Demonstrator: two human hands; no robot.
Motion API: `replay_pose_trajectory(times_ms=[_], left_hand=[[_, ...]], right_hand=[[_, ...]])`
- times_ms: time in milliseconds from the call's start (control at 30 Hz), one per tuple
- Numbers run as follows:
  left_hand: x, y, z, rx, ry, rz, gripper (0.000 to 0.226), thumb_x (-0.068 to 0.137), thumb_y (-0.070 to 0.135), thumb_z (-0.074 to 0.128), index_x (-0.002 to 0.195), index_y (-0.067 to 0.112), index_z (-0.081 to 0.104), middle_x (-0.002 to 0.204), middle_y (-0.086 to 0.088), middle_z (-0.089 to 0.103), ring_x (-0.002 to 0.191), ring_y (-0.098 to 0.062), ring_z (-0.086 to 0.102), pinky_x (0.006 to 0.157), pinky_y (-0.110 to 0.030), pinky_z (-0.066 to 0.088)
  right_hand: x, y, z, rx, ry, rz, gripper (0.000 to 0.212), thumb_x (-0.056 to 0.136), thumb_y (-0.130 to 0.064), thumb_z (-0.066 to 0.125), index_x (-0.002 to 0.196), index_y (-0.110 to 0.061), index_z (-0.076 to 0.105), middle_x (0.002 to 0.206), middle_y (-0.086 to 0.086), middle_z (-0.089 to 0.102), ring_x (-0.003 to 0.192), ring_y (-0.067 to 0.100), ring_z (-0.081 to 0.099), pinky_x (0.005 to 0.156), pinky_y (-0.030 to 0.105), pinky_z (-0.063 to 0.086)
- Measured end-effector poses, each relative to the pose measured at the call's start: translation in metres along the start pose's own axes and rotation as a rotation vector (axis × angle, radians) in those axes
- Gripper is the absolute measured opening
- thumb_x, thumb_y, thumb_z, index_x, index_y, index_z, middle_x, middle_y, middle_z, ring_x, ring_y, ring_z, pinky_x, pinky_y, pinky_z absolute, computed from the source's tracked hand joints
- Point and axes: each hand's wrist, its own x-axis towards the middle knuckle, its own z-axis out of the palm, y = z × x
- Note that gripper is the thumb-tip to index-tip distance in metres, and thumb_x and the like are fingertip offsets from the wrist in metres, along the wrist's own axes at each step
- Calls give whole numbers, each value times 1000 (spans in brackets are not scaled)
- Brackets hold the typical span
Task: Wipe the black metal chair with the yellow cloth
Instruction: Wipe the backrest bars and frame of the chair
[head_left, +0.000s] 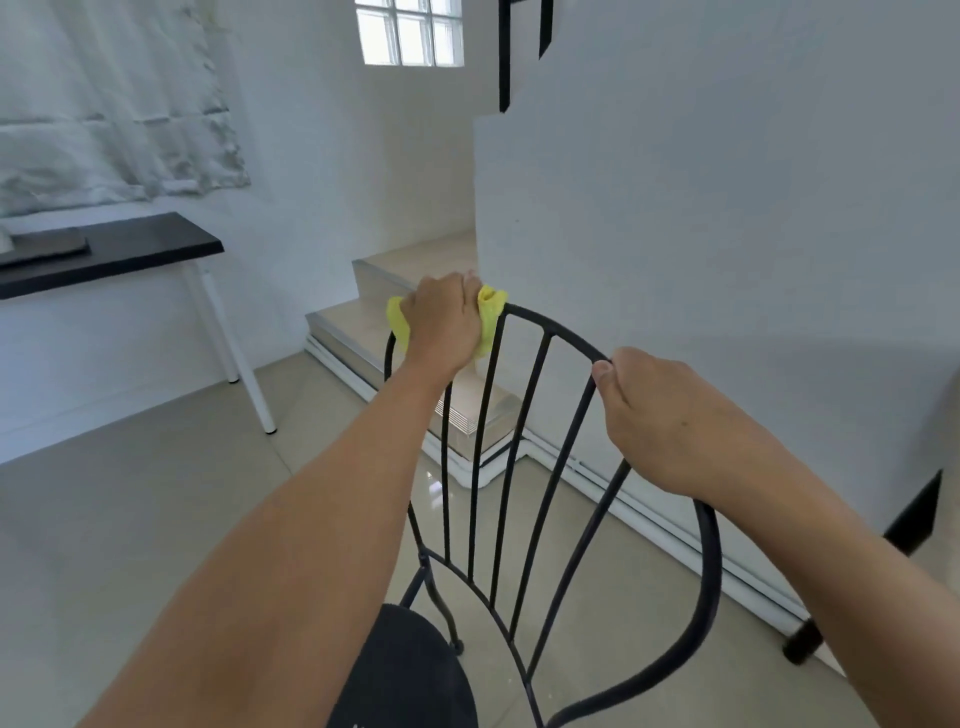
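Observation:
The black metal chair (530, 415) stands in front of me, its curved back rail and thin vertical bars facing me, the round dark seat low in view. My left hand (441, 322) grips the yellow cloth (491, 317) wrapped over the top left of the back rail. The cloth shows on both sides of the fist. My right hand (665, 421) grips the bare rail on the right side of the arch.
A black-topped table (130, 249) with white legs stands at the left against the wall. Beige steps (363, 332) rise behind the chair beside a white wall (727, 234). Another dark furniture leg (805, 644) stands at the right on the tiled floor.

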Motion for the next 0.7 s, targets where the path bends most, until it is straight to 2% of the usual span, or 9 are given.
replay_pose_trajectory(times_ms=[67,133,167,400,467,567,633,700], left_hand=[[-16,24,7,-33,5,140,37,100,24,26,65,19,38,59,9,35,74,-25,44,77,-36,27],[-25,34,10,-87,-18,284,36,102,21,28,67,22,37,60,10,33,72,-19,39,78,-34,25],[-24,26,11,-99,-10,293,35,102,21,29,68,22,37,61,10,33,71,-18,38,78,-34,26],[2,-31,11,-117,71,59,39,97,35,22,66,16,36,57,8,32,63,-19,38,64,-35,28],[3,-35,12,-127,89,1,39,99,34,22,66,18,36,58,8,33,64,-19,38,66,-40,34],[1,-41,10,-152,84,-43,43,99,39,19,70,15,39,63,7,40,67,-22,43,70,-40,38],[-3,-45,8,-184,86,-79,47,101,40,18,75,10,44,69,-2,49,72,-26,48,74,-41,40],[-4,-50,7,-221,100,-122,49,102,41,19,78,8,46,75,-8,54,77,-28,51,78,-43,40]], right_hand=[[-1,-2,-1,-8,-8,-3,41,108,-34,23,75,-13,38,70,3,49,56,15,41,51,28,31],[-2,-2,-3,-14,-16,3,41,108,-33,24,76,-12,38,69,4,48,56,16,40,50,29,31],[-2,-3,-3,-26,-27,3,41,108,-34,23,75,-12,37,68,4,48,55,16,39,50,29,31],[11,-13,-10,-157,-108,1,39,108,-35,24,76,-15,34,75,4,48,60,16,42,51,28,29],[28,-19,-5,-214,-88,-27,35,108,-32,27,78,-15,34,78,5,48,63,17,44,51,29,29],[59,-27,5,-339,-24,-96,21,107,-24,32,92,-12,38,80,5,46,69,20,47,52,30,29],[77,-35,10,-386,-21,-141,18,107,-25,32,97,-11,38,79,5,44,74,23,47,54,32,30],[92,-41,13,-406,-15,-178,19,108,-27,30,99,-12,38,77,4,41,69,20,44,55,32,30]])
